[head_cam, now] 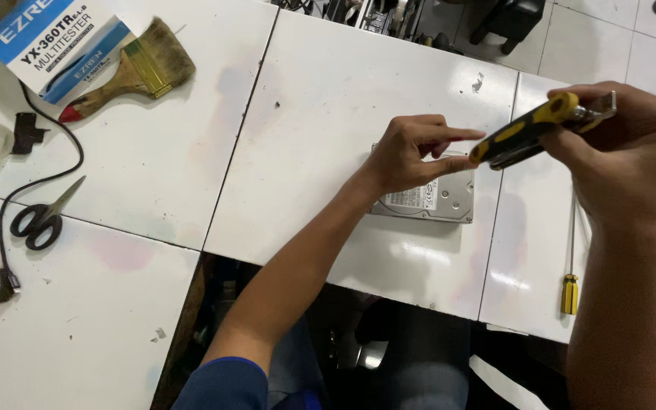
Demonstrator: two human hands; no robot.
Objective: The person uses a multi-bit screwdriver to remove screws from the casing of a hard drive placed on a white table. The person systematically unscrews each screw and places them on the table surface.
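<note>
The left hand (pixel 411 156) rests on the silver hard drive (pixel 438 199), which lies flat on the white table (pixel 328 99), forefinger stretched right, holding nothing; the right hand (pixel 624 148) is wrapped around a yellow-and-black screwdriver (pixel 529 133), long axis running left and down, tip just beside that forefinger, over the drive's far right corner

Cardboard box (pixel 55 45): flat, rectangular, blue and white with dark print, at the tabletop's (pixel 328 76) far left corner, lying askew. Label (pixel 413 199): white, rectangular, on the grey metal drive (pixel 449 199) near the tabletop's near edge, partly under the left hand (pixel 411 156).
</note>
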